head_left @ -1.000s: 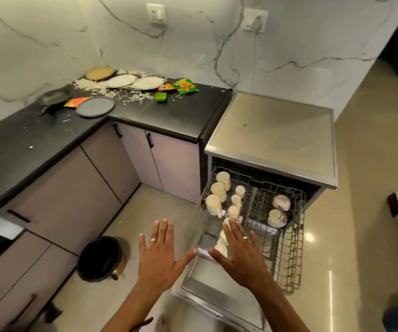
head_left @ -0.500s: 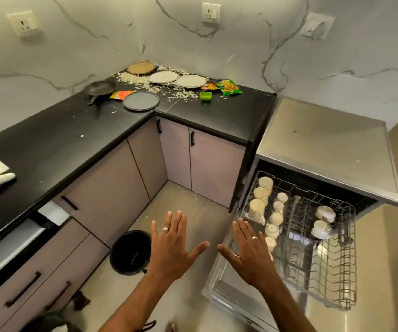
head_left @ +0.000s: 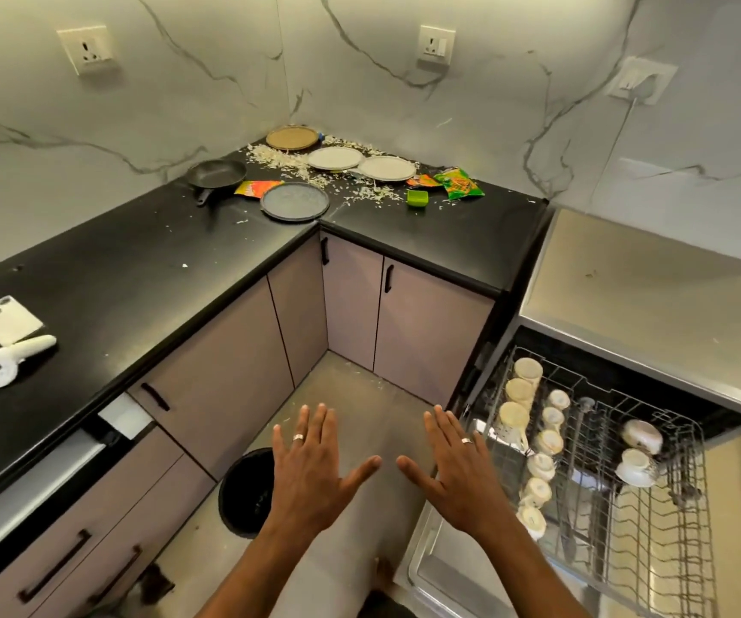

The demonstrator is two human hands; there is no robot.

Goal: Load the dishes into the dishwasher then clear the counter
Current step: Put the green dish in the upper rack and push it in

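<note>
Beside the dishwasher [head_left: 640, 278] (no legible label), both hands hover flat.

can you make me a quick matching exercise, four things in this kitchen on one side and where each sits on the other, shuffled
Things:
1. frying pan
2. cups
3. black bin
4. green container

Places:
A. on the floor, below the left hand
B. on the counter, beside the snack packets
C. in the pulled-out dishwasher rack
D. on the counter by the left wall, handle toward the camera

Pairs: 1-D, 2-C, 3-A, 4-B
</note>
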